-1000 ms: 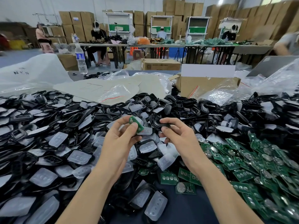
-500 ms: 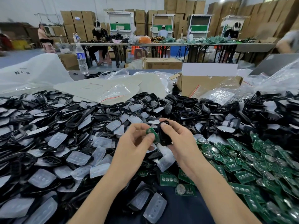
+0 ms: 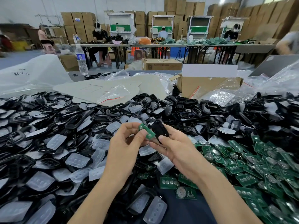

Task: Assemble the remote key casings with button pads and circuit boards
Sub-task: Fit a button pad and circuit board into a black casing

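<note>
Contact: circuit board [image 3: 146, 131] at casing [image 3: 159, 129].
The left hand [image 3: 124, 147] pinched the circuit board, the right hand [image 3: 176, 146] gripped the casing. Apart a second earlier, they were now touching above the parts pile [image 3: 77, 160]; seating judged next.

The left hand [image 3: 124, 147] covers the lower edge of the green circuit board [image 3: 146, 132] it pinches, and the right hand [image 3: 178, 149] hides the lower end of the black casing [image 3: 159, 130] it grips; whether a button pad sits inside cannot be told. Both forearms run off the bottom edge. The heap of casings and pads [image 3: 48, 143] is cut by the left edge, the green boards [image 3: 267, 167] by the right, blurring toward the lower corner. Parts bury most of the bench [image 3: 186, 212]. A person [image 3: 288, 43] at far right is blurred and cropped; marks on the white bag [image 3: 21, 73] are unreadable.
</note>
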A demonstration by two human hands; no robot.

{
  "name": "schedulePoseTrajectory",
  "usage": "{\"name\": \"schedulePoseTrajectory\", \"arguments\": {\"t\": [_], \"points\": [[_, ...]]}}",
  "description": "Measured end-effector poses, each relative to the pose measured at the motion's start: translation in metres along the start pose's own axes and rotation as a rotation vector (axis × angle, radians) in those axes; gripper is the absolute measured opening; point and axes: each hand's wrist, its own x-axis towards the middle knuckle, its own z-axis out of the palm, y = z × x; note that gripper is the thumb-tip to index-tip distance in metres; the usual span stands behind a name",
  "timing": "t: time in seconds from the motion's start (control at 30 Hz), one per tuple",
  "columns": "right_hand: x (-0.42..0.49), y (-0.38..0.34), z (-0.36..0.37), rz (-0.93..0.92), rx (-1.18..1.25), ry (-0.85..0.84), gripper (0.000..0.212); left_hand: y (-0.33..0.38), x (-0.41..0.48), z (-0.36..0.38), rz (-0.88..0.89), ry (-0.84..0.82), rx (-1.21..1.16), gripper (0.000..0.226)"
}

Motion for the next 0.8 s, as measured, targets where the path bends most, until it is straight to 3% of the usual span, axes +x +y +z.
{"name": "schedulePoseTrajectory", "arguments": {"t": [0.27, 0.53, 0.8], "points": [[0.000, 0.005, 0.008, -0.163, -0.333, -0.030, 0.042, 0.000, -0.001, 0.000, 0.043, 0.032, 0.074, 0.010], [0.000, 0.010, 0.013, -0.254, -0.408, 0.019, 0.047, 0.000, -0.002, 0.003, 0.031, 0.041, 0.087, 0.009], [0.001, 0.014, 0.014, -0.275, -0.412, 0.016, 0.039, -0.002, -0.002, 0.004, 0.012, 0.084, 0.058, 0.012]]}}
